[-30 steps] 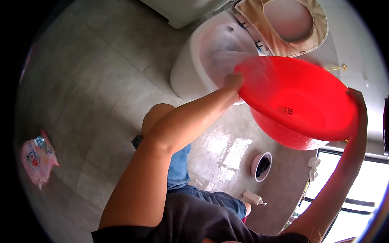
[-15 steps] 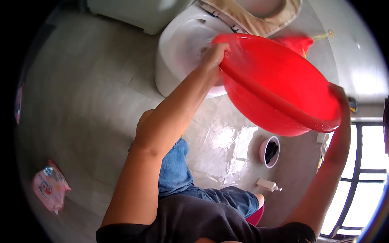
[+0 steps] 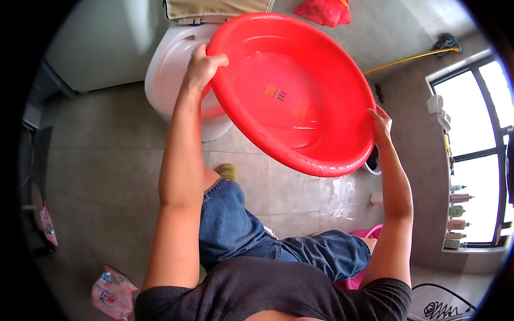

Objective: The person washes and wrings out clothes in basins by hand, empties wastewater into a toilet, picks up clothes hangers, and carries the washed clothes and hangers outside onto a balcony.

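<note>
Red plastic basin (image 3: 292,91) | tilted above toilet bowl (image 3: 171,69) | left hand (image 3: 202,67) fingers clasp rim | right hand (image 3: 381,122) fingers clasp opposite rim

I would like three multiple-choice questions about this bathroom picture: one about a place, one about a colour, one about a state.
1. Where is the basin held?
A. in front of the toilet
B. on the window sill
C. flat on the floor

2. What colour is the basin?
A. blue
B. red
C. white

3. How do the hands hold the basin?
A. only the left hand grips it
B. no hand touches it
C. both hands grip its rim

Answers:
1 A: the basin hangs in the air and covers part of the white toilet.
2 B: its whole surface is red.
3 C: the left hand and the right hand are on opposite edges of the rim.
</note>
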`<action>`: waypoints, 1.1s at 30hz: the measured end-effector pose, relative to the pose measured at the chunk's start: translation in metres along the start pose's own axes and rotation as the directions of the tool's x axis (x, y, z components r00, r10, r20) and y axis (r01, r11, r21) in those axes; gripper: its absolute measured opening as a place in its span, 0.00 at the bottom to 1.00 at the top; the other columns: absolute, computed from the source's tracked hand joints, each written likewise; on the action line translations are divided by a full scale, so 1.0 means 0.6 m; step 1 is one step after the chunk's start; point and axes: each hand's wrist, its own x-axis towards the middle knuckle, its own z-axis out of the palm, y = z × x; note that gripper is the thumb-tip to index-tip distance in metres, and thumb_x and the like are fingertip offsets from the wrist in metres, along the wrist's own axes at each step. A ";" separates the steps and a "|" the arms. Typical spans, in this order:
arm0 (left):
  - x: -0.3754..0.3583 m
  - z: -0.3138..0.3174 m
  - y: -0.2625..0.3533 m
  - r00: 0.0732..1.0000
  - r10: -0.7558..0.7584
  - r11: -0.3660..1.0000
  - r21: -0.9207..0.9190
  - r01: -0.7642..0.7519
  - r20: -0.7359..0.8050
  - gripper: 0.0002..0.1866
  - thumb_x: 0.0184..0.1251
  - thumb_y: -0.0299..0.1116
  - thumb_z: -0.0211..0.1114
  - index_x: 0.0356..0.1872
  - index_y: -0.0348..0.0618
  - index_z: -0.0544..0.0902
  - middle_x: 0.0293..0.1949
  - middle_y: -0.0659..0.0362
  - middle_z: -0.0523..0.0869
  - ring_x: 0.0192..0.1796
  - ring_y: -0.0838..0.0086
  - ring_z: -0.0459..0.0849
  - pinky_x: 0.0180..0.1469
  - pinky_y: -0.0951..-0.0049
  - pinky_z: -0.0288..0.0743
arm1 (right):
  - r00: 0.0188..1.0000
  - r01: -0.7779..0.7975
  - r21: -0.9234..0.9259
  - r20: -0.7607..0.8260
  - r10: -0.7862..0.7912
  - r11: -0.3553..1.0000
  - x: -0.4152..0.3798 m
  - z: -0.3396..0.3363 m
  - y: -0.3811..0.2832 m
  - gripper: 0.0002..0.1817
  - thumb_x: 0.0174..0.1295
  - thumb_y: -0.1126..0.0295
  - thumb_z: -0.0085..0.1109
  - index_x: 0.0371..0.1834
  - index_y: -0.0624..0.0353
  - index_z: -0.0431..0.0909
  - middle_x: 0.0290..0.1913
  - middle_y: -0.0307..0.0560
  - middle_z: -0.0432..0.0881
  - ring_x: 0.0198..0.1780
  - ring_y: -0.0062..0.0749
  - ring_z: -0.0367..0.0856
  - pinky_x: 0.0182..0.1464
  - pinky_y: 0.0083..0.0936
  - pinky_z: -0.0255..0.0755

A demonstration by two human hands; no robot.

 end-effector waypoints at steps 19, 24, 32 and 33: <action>0.039 0.094 -0.179 0.919 -0.350 0.735 -0.556 0.388 0.180 0.22 0.72 0.44 0.44 0.55 0.37 0.74 0.52 0.54 0.81 0.53 0.67 0.79 0.53 0.67 0.75 | 0.952 0.305 -0.336 0.086 -0.294 0.891 0.021 -0.118 -0.417 0.32 0.50 0.73 0.62 0.62 0.66 0.68 0.50 0.57 0.80 0.48 0.37 0.81 0.51 0.26 0.74; -0.017 0.060 -0.106 0.930 -0.309 0.664 -0.654 0.361 0.199 0.23 0.72 0.42 0.45 0.54 0.33 0.73 0.52 0.52 0.80 0.51 0.66 0.80 0.52 0.67 0.76 | 0.914 0.406 -0.423 0.171 -0.369 0.810 0.026 -0.035 -0.520 0.30 0.51 0.72 0.60 0.61 0.67 0.69 0.50 0.58 0.79 0.46 0.38 0.81 0.50 0.27 0.75; -0.037 0.003 -0.029 0.880 -0.474 0.563 -0.761 0.322 0.022 0.28 0.68 0.48 0.47 0.59 0.34 0.64 0.57 0.46 0.75 0.57 0.61 0.76 0.57 0.57 0.71 | 0.793 0.560 -0.296 0.460 -0.398 0.774 0.064 0.121 -0.716 0.11 0.53 0.70 0.58 0.29 0.70 0.78 0.27 0.49 0.79 0.28 0.32 0.76 0.33 0.30 0.71; -0.028 -0.007 -0.047 0.887 -0.460 0.532 -0.791 0.302 0.029 0.33 0.66 0.49 0.51 0.63 0.35 0.57 0.58 0.44 0.72 0.57 0.58 0.75 0.56 0.54 0.72 | 0.775 0.575 -0.316 0.505 -0.379 0.755 0.056 0.138 -0.742 0.11 0.54 0.69 0.58 0.29 0.70 0.78 0.26 0.49 0.78 0.28 0.33 0.76 0.34 0.31 0.72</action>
